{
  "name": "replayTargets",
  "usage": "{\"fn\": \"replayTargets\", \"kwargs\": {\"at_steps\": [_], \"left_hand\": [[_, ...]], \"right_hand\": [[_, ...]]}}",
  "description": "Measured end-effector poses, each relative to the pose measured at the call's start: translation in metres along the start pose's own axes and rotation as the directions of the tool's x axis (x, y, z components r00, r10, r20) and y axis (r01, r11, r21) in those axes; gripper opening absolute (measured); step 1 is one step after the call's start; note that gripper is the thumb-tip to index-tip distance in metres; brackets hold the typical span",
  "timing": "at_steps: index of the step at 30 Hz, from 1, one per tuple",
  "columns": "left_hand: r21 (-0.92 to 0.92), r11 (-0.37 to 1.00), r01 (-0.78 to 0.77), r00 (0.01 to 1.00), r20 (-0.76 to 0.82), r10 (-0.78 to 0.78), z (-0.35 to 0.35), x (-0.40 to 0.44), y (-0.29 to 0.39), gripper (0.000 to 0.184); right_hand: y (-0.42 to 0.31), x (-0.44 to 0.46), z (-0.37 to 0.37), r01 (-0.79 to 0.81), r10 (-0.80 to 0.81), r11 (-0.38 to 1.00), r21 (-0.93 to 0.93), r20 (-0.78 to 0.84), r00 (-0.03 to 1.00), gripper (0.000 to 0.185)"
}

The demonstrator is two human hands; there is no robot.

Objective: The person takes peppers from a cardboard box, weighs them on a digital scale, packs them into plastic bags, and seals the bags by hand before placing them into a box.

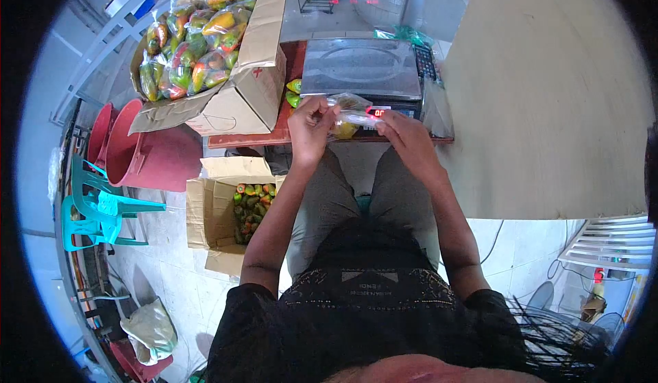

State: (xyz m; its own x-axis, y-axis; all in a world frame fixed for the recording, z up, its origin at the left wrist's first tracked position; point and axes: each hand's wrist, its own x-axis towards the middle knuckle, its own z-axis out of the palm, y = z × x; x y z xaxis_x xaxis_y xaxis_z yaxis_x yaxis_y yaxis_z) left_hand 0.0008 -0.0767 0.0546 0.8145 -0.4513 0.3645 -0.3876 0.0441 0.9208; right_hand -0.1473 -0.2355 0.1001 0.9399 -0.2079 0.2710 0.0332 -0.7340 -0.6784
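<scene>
A clear plastic bag (351, 117) is stretched between my two hands in front of the scale. My left hand (312, 128) pinches its left end, fingers closed. At the other end, my right hand (409, 141) has thumb and fingers pressed together on the plastic. Something yellow, like a pepper (345, 130), shows at the bag's lower part; I cannot tell if it is inside. Behind the bag stands a weighing scale (362, 67) with a bare metal plate and a lit red display. Green-yellow peppers (293, 92) lie left of the scale.
A large carton (257, 98) holds several bagged peppers at left. Loose peppers fill part of a lower open carton (216, 211) on the floor. Red tubs (161, 157) and a teal plastic chair (103, 205) stand farther left. A tall beige panel (548, 95) bounds the right side.
</scene>
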Motion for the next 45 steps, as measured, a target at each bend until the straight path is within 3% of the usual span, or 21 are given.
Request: {"fn": "replayTargets", "kwargs": {"at_steps": [2, 5, 8, 11, 14, 16, 17, 18, 19, 21, 24, 25, 29, 32, 34, 37, 40, 42, 43, 45], "left_hand": [[0.006, 1.000, -0.001, 1.000, 0.012, 0.001, -0.002, -0.002, 0.007, 0.015], [0.213, 0.963, -0.166, 0.985, -0.003, 0.171, -0.003, -0.004, 0.009, 0.014], [0.118, 0.993, 0.001, 0.998, 0.065, -0.009, -0.003, -0.012, 0.015, 0.011], [0.139, 0.972, -0.191, 0.941, 0.306, 0.142, -0.012, -0.015, 0.033, 0.010], [-0.072, 0.996, -0.050, 0.887, 0.456, 0.077, -0.005, -0.027, 0.072, 0.010], [-0.220, 0.970, 0.107, 0.842, 0.539, 0.029, 0.006, -0.031, 0.085, 0.011], [-0.288, 0.939, 0.187, 0.813, 0.583, 0.016, 0.013, -0.032, 0.088, 0.011], [-0.340, 0.918, 0.206, 0.831, 0.556, 0.020, 0.020, -0.030, 0.089, 0.011], [-0.393, 0.892, 0.222, 0.848, 0.530, 0.022, 0.028, -0.027, 0.090, 0.011], [-0.439, 0.865, 0.242, 0.890, 0.455, -0.017, 0.040, -0.020, 0.090, 0.010], [-0.415, 0.868, 0.272, 0.945, 0.287, -0.159, 0.050, -0.015, 0.080, 0.009], [-0.270, 0.938, 0.217, 0.966, 0.200, -0.166, 0.049, -0.013, 0.066, 0.009], [-0.288, 0.936, 0.203, 0.978, 0.017, -0.207, 0.049, -0.011, 0.011, 0.012], [-0.127, 0.975, 0.180, 0.977, -0.090, -0.192, 0.044, -0.015, -0.021, 0.012], [-0.064, 0.983, 0.172, 0.981, -0.077, -0.177, 0.039, -0.018, -0.042, 0.013], [0.009, 0.989, 0.145, 0.982, -0.127, -0.142, 0.040, -0.025, -0.045, 0.012], [0.032, 0.992, 0.118, 0.988, -0.108, -0.114, 0.037, -0.033, -0.044, 0.010], [0.035, 0.995, 0.089, 0.996, 0.000, -0.089, 0.033, -0.036, -0.038, 0.011], [0.037, 0.997, 0.066, 0.994, 0.083, -0.069, 0.029, -0.035, -0.021, 0.012], [0.046, 0.999, 0.012, 0.971, 0.240, -0.023, 0.021, -0.033, 0.007, 0.013]], "right_hand": [[0.005, -0.003, -0.010, -0.035, 0.035, 0.999, 0.011, 0.039, 0.999, 0.022], [0.007, -0.010, -0.017, 0.000, 0.004, 1.000, -0.027, 0.120, 0.993, 0.020], [0.013, -0.012, -0.022, 0.106, -0.107, 0.994, 0.030, 0.050, 0.993, 0.020], [0.018, -0.005, -0.035, 0.163, -0.166, 0.986, -0.045, -0.086, 0.982, 0.020], [0.035, 0.010, -0.047, 0.144, -0.151, 0.972, 0.187, 0.027, 0.988, 0.021], [0.054, 0.017, -0.036, 0.101, -0.201, 0.891, 0.444, 0.186, 0.962, 0.022], [0.064, 0.018, -0.028, 0.060, -0.239, 0.830, 0.555, 0.256, 0.937, 0.022], [0.062, 0.009, -0.014, -0.056, -0.100, 0.695, 0.717, 0.173, 0.980, 0.023], [0.050, -0.007, 0.007, -0.132, 0.059, 0.511, 0.849, 0.119, 0.991, 0.025], [0.036, -0.018, 0.039, -0.156, 0.157, 0.152, 0.976, 0.132, 0.979, 0.027], [0.022, -0.018, 0.082, -0.198, -0.074, -0.291, 0.936, 0.185, 0.980, 0.028], [0.022, -0.021, 0.094, -0.230, -0.154, -0.430, 0.873, 0.180, 0.972, 0.029], [0.032, -0.033, 0.122, -0.347, -0.038, -0.357, 0.867, 0.358, 0.933, 0.024], [0.030, -0.038, 0.124, -0.389, 0.096, -0.342, 0.855, 0.444, 0.891, 0.024], [0.027, -0.040, 0.124, -0.384, 0.209, -0.340, 0.859, 0.467, 0.859, 0.023], [0.018, -0.043, 0.110, -0.469, 0.262, -0.223, 0.854, 0.516, 0.815, 0.026], [0.017, -0.036, 0.077, -0.549, 0.354, 0.408, 0.730, 0.428, 0.832, 0.027], [0.014, -0.031, 0.060, -0.185, 0.217, 0.878, 0.441, -0.022, 0.976, 0.021], [0.012, -0.030, 0.051, -0.009, 0.045, 0.984, 0.178, -0.201, 0.979, 0.018], [0.003, -0.026, 0.021, -0.046, 0.050, 0.999, 0.023, -0.179, 0.983, 0.013]]}}
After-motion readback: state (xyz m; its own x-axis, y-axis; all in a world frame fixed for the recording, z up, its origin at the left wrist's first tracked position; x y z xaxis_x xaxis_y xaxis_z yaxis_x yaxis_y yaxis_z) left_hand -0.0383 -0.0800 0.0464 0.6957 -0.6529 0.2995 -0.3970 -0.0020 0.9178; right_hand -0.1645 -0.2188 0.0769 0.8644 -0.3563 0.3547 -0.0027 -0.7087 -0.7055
